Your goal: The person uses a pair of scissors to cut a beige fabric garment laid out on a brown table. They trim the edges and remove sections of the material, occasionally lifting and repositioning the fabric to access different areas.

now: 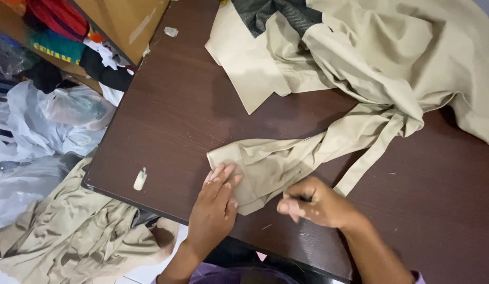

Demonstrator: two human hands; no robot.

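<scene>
Nearest: left hand (215, 202) flat, fingers spread, pressing the khaki sleeve cuff (239, 171) on the dark table (171, 121). Right hand (315, 202) closed in a loose fist just beside it. Far left: clear plastic bags (71, 110) containing cloth.

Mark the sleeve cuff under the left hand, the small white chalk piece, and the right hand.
sleeve cuff (230, 156): head view, on its bare top edge.
white chalk piece (140, 179): head view, mid-body.
right hand (317, 202): head view, back of hand.
</scene>
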